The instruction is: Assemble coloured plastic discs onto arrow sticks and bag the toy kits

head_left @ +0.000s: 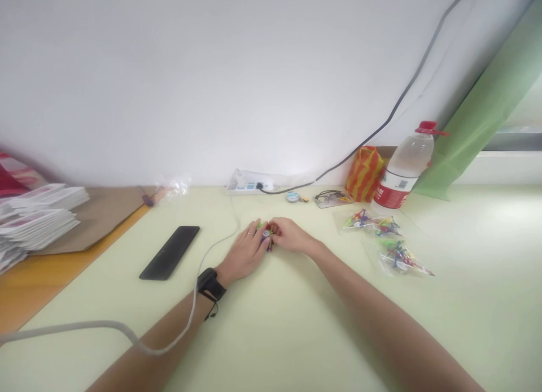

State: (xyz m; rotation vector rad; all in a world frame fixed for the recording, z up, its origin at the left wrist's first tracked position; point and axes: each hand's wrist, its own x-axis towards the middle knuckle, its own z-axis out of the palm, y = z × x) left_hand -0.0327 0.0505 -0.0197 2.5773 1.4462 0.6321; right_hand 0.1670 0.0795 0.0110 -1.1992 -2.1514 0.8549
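Two bare forearms reach in from the lower edge, which cuts them off, and a pale, thin, flexible cable point(152, 351) cut off by the left edge loops across the left one, passing the black wristband point(212, 283). Ahead, on the pale green tabletop point(275, 330), lies a small cluster of red, green and blue pieces around a pale round centre point(266, 234), between the two hands and largely covered by them, so its full outline is hard to make out. On its left side the left hand point(245, 251) lies palm down, fingers extended and touching it; whether they grip anything cannot be told. From the right, the right hand point(290, 235) has thumb and fingers drawn in together at the cluster's edge; its fingertips are too small and partly hidden to show whether a piece is pinched. Well to the right lie clear plastic bags of similar coloured pieces point(402, 257), near a clear, red-capped bottle with a red-and-white label point(401, 171). A flat black rectangular slab point(169, 253) lies left of the left hand. Farther left, stacked white flat pieces point(40, 225) run out of view.
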